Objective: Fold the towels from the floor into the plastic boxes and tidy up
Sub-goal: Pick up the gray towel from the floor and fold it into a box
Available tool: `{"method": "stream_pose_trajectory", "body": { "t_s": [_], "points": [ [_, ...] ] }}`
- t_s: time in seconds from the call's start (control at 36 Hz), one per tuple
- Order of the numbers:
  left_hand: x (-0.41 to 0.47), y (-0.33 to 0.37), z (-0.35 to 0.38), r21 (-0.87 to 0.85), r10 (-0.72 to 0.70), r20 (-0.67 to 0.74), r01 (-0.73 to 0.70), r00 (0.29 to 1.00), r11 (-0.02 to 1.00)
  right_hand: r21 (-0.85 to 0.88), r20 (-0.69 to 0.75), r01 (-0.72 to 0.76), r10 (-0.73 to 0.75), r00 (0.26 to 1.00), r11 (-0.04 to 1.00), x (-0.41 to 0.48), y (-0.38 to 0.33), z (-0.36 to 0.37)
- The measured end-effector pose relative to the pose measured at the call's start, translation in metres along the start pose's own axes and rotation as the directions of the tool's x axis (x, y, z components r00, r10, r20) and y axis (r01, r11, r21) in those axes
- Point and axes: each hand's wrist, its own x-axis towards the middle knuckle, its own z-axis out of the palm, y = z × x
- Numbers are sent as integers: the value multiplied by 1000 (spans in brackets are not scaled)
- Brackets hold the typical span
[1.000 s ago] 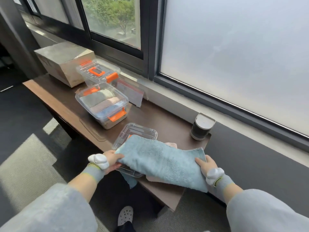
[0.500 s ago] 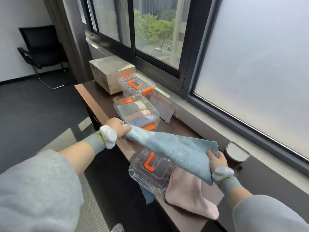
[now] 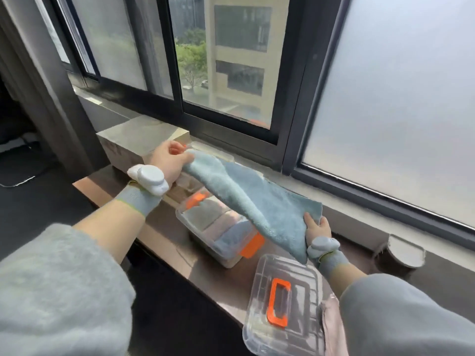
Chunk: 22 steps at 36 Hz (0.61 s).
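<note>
Towel (image 3: 254,204), blue, hangs stretched above the open box (image 3: 218,235), pinched at opposite ends by right hand (image 3: 317,228) and left hand (image 3: 171,161), fingers closed on cloth. Nearer than the box lies a loose lid (image 3: 282,304); a sagging corner could sweep it off the counter (image 3: 164,240).

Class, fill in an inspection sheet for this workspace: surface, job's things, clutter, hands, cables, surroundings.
Surface: brown table along the window wall.
Job's things: blue towel held stretched in the air; open plastic box with folded towels; clear lid with orange handle; pink towel at the near edge.
Clutter: grey block; small round container.
Hands: left hand and right hand each grip a towel end.
Cables: thin white line on the floor.
Surroundings: window, trees outside.
</note>
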Motion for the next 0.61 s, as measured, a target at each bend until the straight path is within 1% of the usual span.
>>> {"method": "stream_pose_trajectory", "body": {
  "t_s": [0.06,0.08,0.11,0.14,0.19,0.25,0.28,0.31,0.33,0.42,0.47,0.53,0.58,0.61],
  "points": [
    [37,-14,-6,52,11,63,-14,998,999,-4,-98,-27,27,995,1000,-2,2,26],
    [49,-28,-6,83,-4,79,-2,997,997,-8,-118,-41,40,992,999,-4,4,33],
    [62,-47,-2,126,-40,113,26,993,992,-25,-155,-62,58,986,998,-5,12,39],
    [63,-61,-1,176,-76,118,55,990,983,-44,-160,-82,74,984,996,-8,15,37],
    [71,-99,5,288,-167,216,100,962,952,-101,-236,-136,110,966,986,-14,33,41],
    [69,-127,10,460,-246,278,96,928,883,-142,-266,-178,135,954,974,-21,46,38],
    [73,-137,16,560,-264,275,69,925,825,-163,-285,-198,146,947,967,-21,51,38],
    [66,-143,19,605,-256,253,54,933,794,-178,-282,-222,166,945,959,-24,54,36],
    [65,-147,26,591,-237,270,34,933,806,-191,-290,-244,183,939,951,-24,55,36],
    [60,-150,50,372,-95,381,-58,920,926,-229,-297,-296,223,928,927,-20,56,34],
    [57,-146,58,285,-7,426,-127,905,950,-250,-296,-295,217,930,922,-16,53,34],
    [60,-145,65,299,22,508,-200,861,933,-273,-299,-292,207,931,917,-13,47,36],
    [59,-147,71,386,-31,602,-256,798,886,-275,-306,-297,209,929,914,-12,46,35],
    [60,-150,73,439,-69,616,-269,785,858,-274,-306,-297,210,929,915,-10,45,37]
  ]
}}
